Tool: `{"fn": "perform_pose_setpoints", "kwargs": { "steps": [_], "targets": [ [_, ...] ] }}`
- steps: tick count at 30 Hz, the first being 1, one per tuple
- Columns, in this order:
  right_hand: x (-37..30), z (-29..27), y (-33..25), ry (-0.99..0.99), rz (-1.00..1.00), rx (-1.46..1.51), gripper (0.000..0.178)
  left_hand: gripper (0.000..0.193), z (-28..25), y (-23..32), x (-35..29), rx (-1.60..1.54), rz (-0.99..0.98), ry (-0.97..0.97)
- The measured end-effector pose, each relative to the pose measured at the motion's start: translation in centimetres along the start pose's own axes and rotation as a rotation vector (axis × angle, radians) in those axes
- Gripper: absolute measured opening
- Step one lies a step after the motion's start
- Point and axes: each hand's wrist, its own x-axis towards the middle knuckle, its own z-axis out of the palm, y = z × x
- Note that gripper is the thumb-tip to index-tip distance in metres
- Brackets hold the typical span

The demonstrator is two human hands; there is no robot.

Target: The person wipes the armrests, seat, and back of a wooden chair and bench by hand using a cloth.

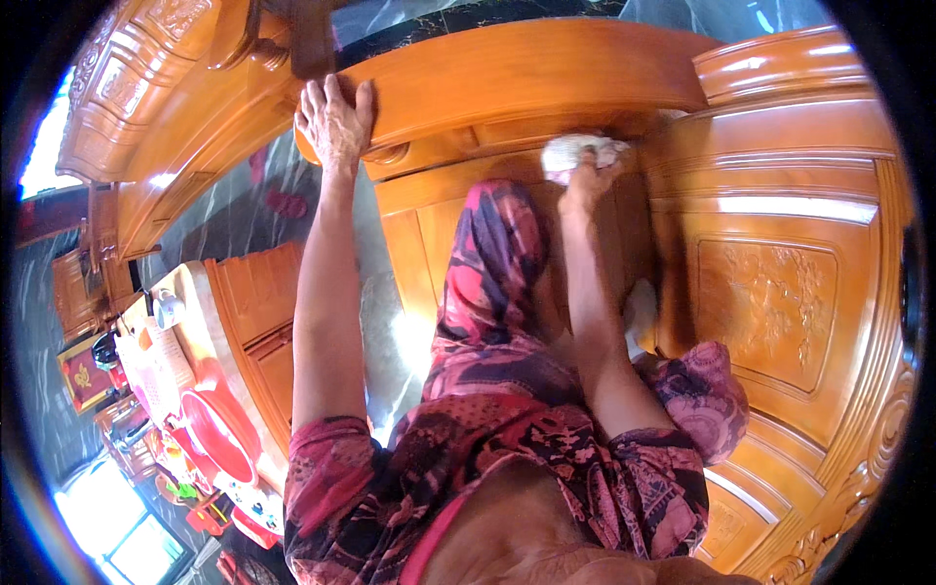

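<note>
With its fingers spread, my left hand (334, 125) lies on the left end of a curved orange-brown wooden armrest (507, 78). My right hand (589, 181) grips a bunched white cloth (575, 156) just below the armrest, near its right part. The cloth is at the wooden seat (439, 185) beneath the armrest; whether it presses on the wood I cannot tell. My fingers partly cover the cloth. One bent knee (497, 224) in patterned trousers rests between my two arms, over the seat.
A carved wooden backrest (770, 302) rises on the right. Another carved wooden seat (185, 146) stands at the upper left. To the left, a table (216, 322) carries a large red basin (219, 434) and various items. Grey veined floor (385, 283) shows between the furniture.
</note>
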Motion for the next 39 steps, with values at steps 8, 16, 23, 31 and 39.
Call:
{"fn": "perform_pose_setpoints", "kwargs": {
  "steps": [8, 16, 23, 31, 39],
  "targets": [
    [8.7, -0.4, 3.0, -0.040, -0.123, -0.229, 0.065, 0.069, -0.2, -0.8, -0.3, 0.045, -0.010, -0.030],
    [8.1, 0.5, 6.6, 0.142, -0.386, -0.688, 0.069, 0.068, 0.3, -0.3, 0.0, 0.051, 0.023, -0.009],
    [2.3, 2.4, 9.8, -0.105, -0.155, -0.822, 0.058, 0.068, 0.8, 0.9, 0.4, 0.048, 0.034, -0.034],
    [1.7, 3.2, 9.8, -0.603, 0.121, -0.874, 0.060, 0.069, 0.6, 1.4, 0.8, 0.036, 0.026, -0.046],
    [1.2, -1.9, 6.9, -0.207, -0.169, -0.312, 0.052, 0.067, 1.0, 0.5, 0.9, 0.052, 0.052, -0.009]
  ]
}}
